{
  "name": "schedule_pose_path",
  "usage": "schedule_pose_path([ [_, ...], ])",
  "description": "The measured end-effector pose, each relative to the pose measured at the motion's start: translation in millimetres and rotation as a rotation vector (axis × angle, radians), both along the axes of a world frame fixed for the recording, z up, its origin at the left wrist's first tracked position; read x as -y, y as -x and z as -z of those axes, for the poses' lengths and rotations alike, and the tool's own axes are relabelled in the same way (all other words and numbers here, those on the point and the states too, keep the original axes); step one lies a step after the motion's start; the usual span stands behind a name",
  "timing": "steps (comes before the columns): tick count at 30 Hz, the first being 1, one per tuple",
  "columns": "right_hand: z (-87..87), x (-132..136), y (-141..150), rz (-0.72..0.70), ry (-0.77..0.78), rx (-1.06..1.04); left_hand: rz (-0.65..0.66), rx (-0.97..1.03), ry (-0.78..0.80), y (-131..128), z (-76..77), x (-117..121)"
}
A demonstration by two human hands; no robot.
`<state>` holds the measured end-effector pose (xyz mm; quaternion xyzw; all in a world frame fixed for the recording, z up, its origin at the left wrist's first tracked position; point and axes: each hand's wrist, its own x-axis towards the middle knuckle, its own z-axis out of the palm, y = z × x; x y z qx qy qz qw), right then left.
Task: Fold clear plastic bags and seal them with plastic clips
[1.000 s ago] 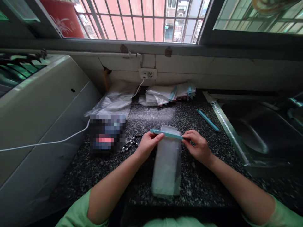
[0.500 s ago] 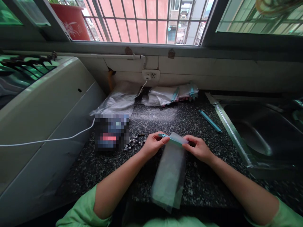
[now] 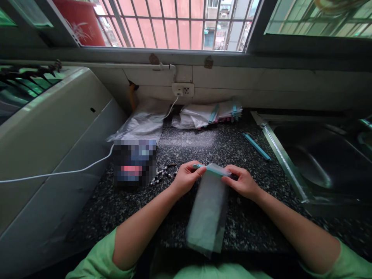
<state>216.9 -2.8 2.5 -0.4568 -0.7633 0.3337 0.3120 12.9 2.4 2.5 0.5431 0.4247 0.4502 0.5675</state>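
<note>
A light-blue bag sealing clip (image 3: 215,170) lies across the top of a clear plastic bag (image 3: 206,217), which hangs down toward the counter's front edge. My left hand (image 3: 187,177) is closed on the clip's left end, thumb on top, with the rounded tip poking out between the fingers. At the other end, my right hand (image 3: 243,183) pinches the clip and the bag's edge between thumb and fingers. A short strip of the bag's mouth sticks out beyond the clip. A second blue sealing clip (image 3: 257,147) rests on the counter to the right.
Behind my hands on the speckled counter (image 3: 186,149) lies a stack of bags with clips (image 3: 209,114). Left of it are a large plastic bag (image 3: 142,120), a blurred-out device (image 3: 135,161) and a beaded string (image 3: 164,174). A sink (image 3: 303,195) borders the right; a white cable (image 3: 84,170) runs left.
The whole view has shifted slightly. Both hands keep their hold on the clip and bag, and the clip lies a little flatter across the bag's top.
</note>
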Motion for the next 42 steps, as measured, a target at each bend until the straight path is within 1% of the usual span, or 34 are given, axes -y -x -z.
schedule_pose_path([
  [2,0.1,0.1,-0.5,0.022,0.006,-0.013,-0.002,0.008,0.023,-0.1,0.9,-0.5],
  [4,0.5,-1.1,-2.6,0.080,0.017,-0.053,0.044,0.008,0.068,-0.1,2.7,-1.2],
  [8,1.7,-7.1,-9.8,0.222,0.017,-0.145,0.259,-0.063,0.139,-0.7,5.4,0.5],
  [11,1.8,-10.3,-13.1,0.273,-0.017,-0.167,0.383,-0.138,0.213,-2.8,6.7,4.6],
  [12,1.4,-10.2,-13.3,0.281,-0.037,-0.167,0.396,-0.162,0.241,-3.6,7.5,5.6],
  [14,-0.2,-8.5,-12.4,0.281,-0.092,-0.160,0.375,-0.217,0.265,-4.7,9.9,6.5],
  [17,-3.8,-3.8,-10.7,0.247,-0.197,-0.161,0.292,-0.301,0.224,-4.0,13.5,5.4],
  [19,-5.9,-1.8,-10.6,0.226,-0.246,-0.174,0.292,-0.333,0.208,-2.4,14.1,4.4],
  [21,-6.7,-1.7,-11.2,0.223,-0.245,-0.177,0.342,-0.306,0.204,-0.9,12.6,3.9],
  [23,-6.0,-2.8,-11.0,0.225,-0.191,-0.162,0.363,-0.223,0.185,-0.8,10.2,3.5],
  [26,-2.8,-2.8,-6.8,0.195,-0.075,-0.124,0.257,-0.061,0.155,-4.2,8.2,2.8],
  [30,2.3,1.0,2.7,0.140,0.032,-0.117,0.085,0.077,0.206,-10.7,10.2,1.7],
  [33,5.3,1.7,6.5,0.159,0.148,-0.232,-0.048,0.119,0.238,-10.8,11.0,-0.3],
  [35,6.9,0.7,7.2,0.171,0.251,-0.320,-0.140,0.153,0.230,-9.0,10.6,-2.3],
  [38,9.1,0.5,7.9,0.120,0.371,-0.316,-0.243,0.229,0.197,-7.6,10.0,-4.6],
  [40,10.4,2.4,9.2,0.066,0.379,-0.254,-0.256,0.250,0.177,-8.9,10.2,-4.7],
  [42,11.6,5.4,11.1,0.035,0.322,-0.175,-0.253,0.256,0.160,-11.1,10.9,-3.7],
])
